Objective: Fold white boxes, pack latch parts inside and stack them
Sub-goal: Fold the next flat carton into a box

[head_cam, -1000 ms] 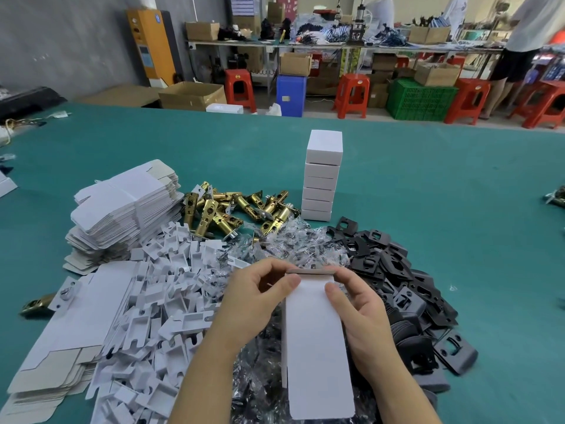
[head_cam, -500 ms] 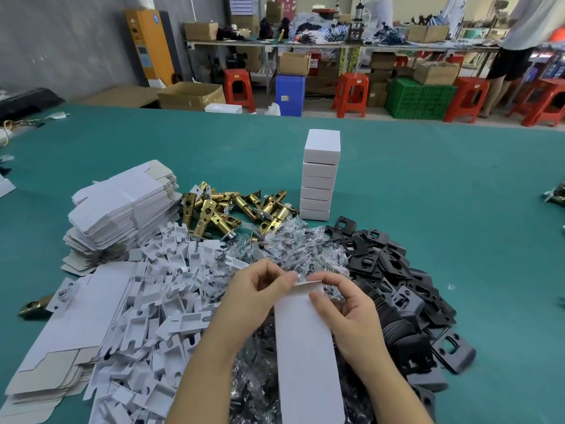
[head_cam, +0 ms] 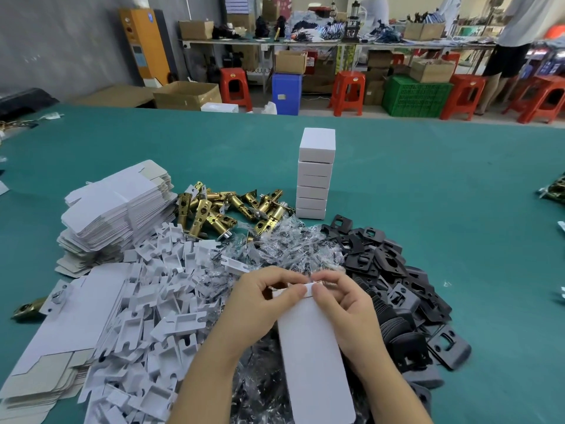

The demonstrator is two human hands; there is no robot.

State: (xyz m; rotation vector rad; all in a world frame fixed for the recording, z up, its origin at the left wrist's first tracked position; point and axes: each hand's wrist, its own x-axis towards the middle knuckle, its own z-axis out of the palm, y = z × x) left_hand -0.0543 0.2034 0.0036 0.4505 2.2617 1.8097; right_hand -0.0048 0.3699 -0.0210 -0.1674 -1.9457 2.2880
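You hold a long white box [head_cam: 315, 356] in front of you, above the heap of clear bags [head_cam: 284, 249]. Your left hand [head_cam: 260, 304] and right hand [head_cam: 345, 307] pinch its far end, fingers clamped on the flap. Behind the bags, brass latches [head_cam: 226, 209] lie beside a stack of closed boxes [head_cam: 315, 175] on the green tabletop [head_cam: 443, 194]. Black plates [head_cam: 394, 270] lie at right, flat box sheets [head_cam: 116, 212] at left.

No legible text — boxes blank, far labels too blurred.
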